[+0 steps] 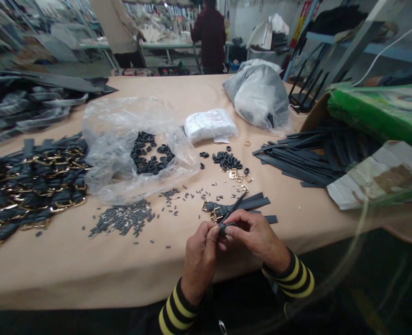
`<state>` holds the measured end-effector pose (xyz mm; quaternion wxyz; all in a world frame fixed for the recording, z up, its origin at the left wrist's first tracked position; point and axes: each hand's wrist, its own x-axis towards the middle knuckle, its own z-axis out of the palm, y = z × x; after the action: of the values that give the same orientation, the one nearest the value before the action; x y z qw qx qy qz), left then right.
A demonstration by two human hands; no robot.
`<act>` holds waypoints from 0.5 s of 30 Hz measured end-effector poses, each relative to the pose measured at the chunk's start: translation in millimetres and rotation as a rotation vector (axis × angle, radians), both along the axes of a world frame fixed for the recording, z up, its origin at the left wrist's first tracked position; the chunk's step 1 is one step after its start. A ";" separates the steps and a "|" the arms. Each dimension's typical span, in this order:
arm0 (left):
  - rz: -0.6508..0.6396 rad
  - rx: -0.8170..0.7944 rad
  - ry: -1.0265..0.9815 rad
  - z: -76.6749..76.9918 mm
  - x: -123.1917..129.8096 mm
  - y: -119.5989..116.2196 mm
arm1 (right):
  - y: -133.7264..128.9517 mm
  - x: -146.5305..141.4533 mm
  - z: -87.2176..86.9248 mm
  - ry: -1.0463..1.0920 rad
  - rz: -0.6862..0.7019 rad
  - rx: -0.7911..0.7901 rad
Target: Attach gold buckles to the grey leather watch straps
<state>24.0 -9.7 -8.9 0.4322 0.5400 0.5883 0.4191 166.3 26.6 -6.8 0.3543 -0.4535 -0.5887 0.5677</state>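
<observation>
My left hand (201, 253) and my right hand (260, 237) meet at the table's front edge, fingertips nearly touching. Both pinch a dark strap (222, 229), which has a small dark band or loop at the fingers; a narrow strip rises from there toward a gold buckle (244, 189). Just beyond my hands lie several dark straps (253, 202), some with gold buckles (215, 213) at their left ends. Farther back are a small pile of dark loops (227, 160) and loose gold buckles (233, 174). My fingers hide part of the held piece.
Buckled straps (27, 181) are heaped at the left, beside a clear bag (111, 139) of dark loops. Tiny dark pieces (125, 217) are scattered in front. A white packet (211, 124), a full bag (261, 95) and a box (373, 109) with dark strips (307, 156) stand behind and right.
</observation>
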 end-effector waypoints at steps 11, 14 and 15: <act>-0.212 -0.068 -0.038 5.0 -8.9 4.2 | 0.7 5.0 17.2 -0.142 0.152 0.086; -0.186 -0.164 -0.142 2.9 -15.6 7.5 | 1.7 10.2 26.4 -0.245 0.221 0.193; -0.157 -0.176 -0.154 2.1 -17.7 8.4 | 3.0 12.7 30.4 -0.301 0.186 0.263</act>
<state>6.3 -1.2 -6.8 0.5530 0.5107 0.5438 0.3710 179.0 29.5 23.6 0.2648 -0.4267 -0.7431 0.4422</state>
